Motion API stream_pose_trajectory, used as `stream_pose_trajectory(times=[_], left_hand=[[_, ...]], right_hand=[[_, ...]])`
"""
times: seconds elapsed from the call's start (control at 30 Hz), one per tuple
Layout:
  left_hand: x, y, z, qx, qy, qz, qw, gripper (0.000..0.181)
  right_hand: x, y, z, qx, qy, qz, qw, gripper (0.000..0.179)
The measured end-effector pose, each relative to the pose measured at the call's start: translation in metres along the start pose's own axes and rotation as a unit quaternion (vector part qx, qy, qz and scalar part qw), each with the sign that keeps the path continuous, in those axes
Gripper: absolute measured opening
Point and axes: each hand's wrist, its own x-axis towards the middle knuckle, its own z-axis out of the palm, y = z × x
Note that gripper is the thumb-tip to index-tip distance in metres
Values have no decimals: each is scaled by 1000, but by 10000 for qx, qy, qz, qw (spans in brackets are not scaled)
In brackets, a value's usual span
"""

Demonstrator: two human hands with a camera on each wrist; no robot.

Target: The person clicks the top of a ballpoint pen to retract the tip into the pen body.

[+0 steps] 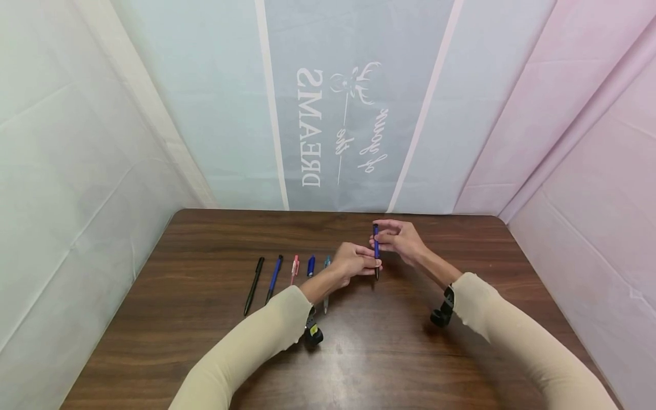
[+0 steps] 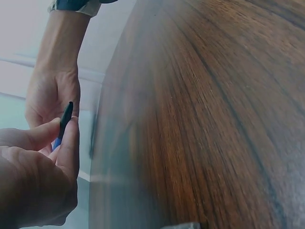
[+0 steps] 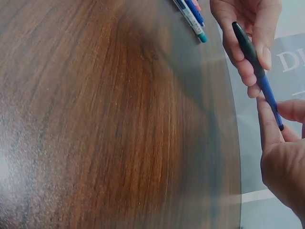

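Note:
A blue pen [image 1: 376, 248] with a black end is held between both hands, off to the right of a row of pens. Thumb and fingers of my left hand [image 1: 353, 261] pinch its near, black end. Farther up the barrel, my right hand [image 1: 402, 240] grips the other end between thumb and fingers. The right wrist view shows the whole pen [image 3: 265, 87] slanting from one hand to the other. In the left wrist view, the black tip [image 2: 67, 117] sticks out past the left thumb and finger.
Left of the hands lie a black pen [image 1: 253, 286], a blue pen with a black end [image 1: 274, 279], a pink pen [image 1: 295, 267], a blue pen [image 1: 311, 266] and a teal-ended clear pen [image 1: 326, 307], partly behind the left arm. A printed cloth [image 1: 236, 114] hangs behind the wooden table [image 1: 400, 364].

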Motion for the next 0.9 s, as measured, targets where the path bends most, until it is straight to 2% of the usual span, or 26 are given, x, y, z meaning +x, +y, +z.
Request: stream_pose_trajectory(times=[0.17,0.53,0.9], left_hand=[[-4,0,-5,201,-42,20,9998,27],[-15,3,-19,295,-312,-10,9991,28],[-25,4,-31,511,-338,-56,9981,28]], right_hand=[[0,0,5,42,20,44,10000,54],[-3,2,20,-117,-52,111,9999,55],[-6,3,33,-287,-63,169,9994,56]])
